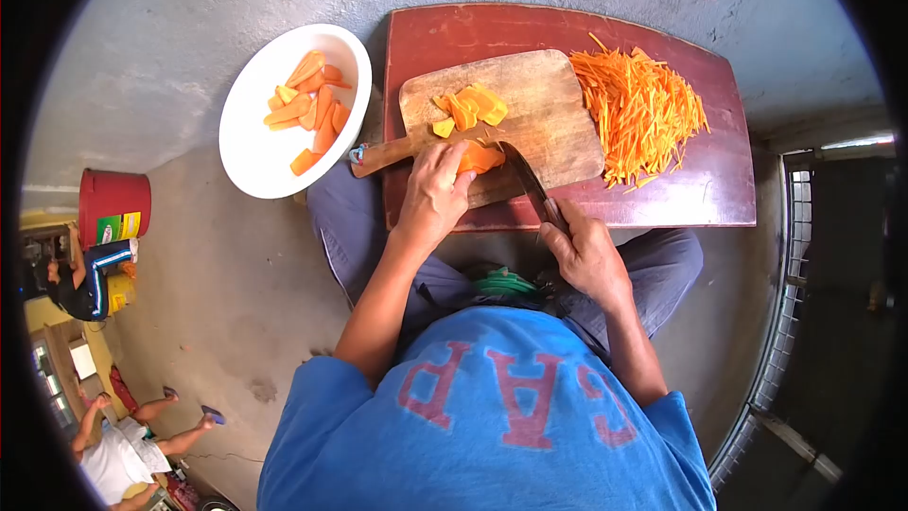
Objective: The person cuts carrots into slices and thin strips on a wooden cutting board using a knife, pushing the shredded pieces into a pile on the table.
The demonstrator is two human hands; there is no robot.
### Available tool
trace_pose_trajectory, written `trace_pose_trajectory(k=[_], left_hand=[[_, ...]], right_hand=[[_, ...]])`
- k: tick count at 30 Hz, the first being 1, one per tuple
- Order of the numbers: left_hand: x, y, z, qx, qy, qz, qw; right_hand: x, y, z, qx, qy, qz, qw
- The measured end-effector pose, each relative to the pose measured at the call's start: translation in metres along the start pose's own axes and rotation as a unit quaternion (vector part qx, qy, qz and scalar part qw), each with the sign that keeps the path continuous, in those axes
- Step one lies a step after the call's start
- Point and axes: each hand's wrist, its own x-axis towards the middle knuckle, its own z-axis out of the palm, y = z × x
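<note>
My left hand [437, 185] presses an orange vegetable piece [481, 157] on the wooden cutting board [558, 118]. In my right hand [586, 251] is the handle of a dark curved knife [526, 176], its blade at the right end of that piece. Yellow-orange slices [470, 107] lie on the board just beyond my left hand. A large heap of thin orange shreds [638, 114] rests right of the board, partly over its edge.
The board lies on a red wooden table [700, 199]. Left of it stands a white basin [248, 147] with orange pieces. A red bucket [113, 197] and two other people [90, 279] [118, 459] are at the far left. A wall rises behind the table.
</note>
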Motion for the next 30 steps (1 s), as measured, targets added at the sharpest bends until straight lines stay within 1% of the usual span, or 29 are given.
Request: trace_pose_trajectory(k=[2, 5, 8, 10, 11, 13, 14, 16, 17, 19, 20, 22, 23, 25, 30], left_hand=[[0.0, 0.001, -0.002, 0.023, -0.003, 0.006, 1.0], [0.001, 0.004, -0.013, 0.077, -0.017, 0.009, 0.997], [-0.003, 0.001, -0.015, 0.087, -0.004, 0.007, 0.996], [0.0, 0.001, -0.017, 0.086, 0.013, -0.003, 0.996], [0.002, 0.001, -0.016, 0.061, 0.027, -0.019, 0.998], [0.003, -0.001, -0.011, 0.008, 0.052, -0.054, 0.997], [0.004, -0.002, -0.007, -0.017, 0.045, -0.081, 0.996], [0.008, -0.002, 0.0, -0.064, 0.032, -0.134, 0.988], [0.008, -0.002, 0.002, -0.053, 0.044, -0.123, 0.99], [0.011, 0.0, 0.001, -0.032, 0.064, -0.098, 0.993], [0.01, -0.003, 0.0, -0.072, 0.051, -0.12, 0.989], [0.008, -0.012, -0.006, -0.151, 0.028, -0.165, 0.974], [0.005, -0.016, -0.01, -0.152, 0.009, -0.14, 0.978], [0.004, -0.013, -0.022, -0.153, -0.03, -0.091, 0.984], [0.006, -0.008, -0.018, -0.09, -0.06, -0.087, 0.99]], right_hand=[[-0.001, 0.001, 0.001, -0.011, -0.006, 0.011, 1.0], [-0.002, -0.001, -0.001, -0.016, -0.005, -0.014, 1.0], [-0.001, -0.002, -0.004, -0.017, -0.025, -0.026, 0.999], [-0.001, -0.008, -0.011, -0.004, -0.065, -0.019, 0.998], [-0.001, -0.01, -0.013, 0.002, -0.084, -0.015, 0.996], [-0.007, -0.006, -0.005, 0.026, -0.049, -0.046, 0.997], [-0.009, -0.005, -0.002, 0.038, -0.032, -0.061, 0.997], [-0.007, -0.007, -0.002, 0.034, -0.037, 0.009, 0.999], [-0.006, -0.008, -0.002, 0.033, -0.039, 0.044, 0.998], [-0.005, -0.007, 0.003, 0.029, -0.023, 0.012, 0.999], [-0.006, -0.006, 0.005, 0.027, -0.015, -0.003, 1.0], [-0.006, -0.006, 0.003, 0.033, -0.026, 0.014, 0.999], [-0.005, -0.006, 0.003, 0.036, -0.032, 0.022, 0.999], [-0.005, -0.003, 0.005, 0.029, -0.016, 0.002, 0.999], [0.002, -0.01, 0.008, 0.023, -0.019, -0.004, 1.0]])
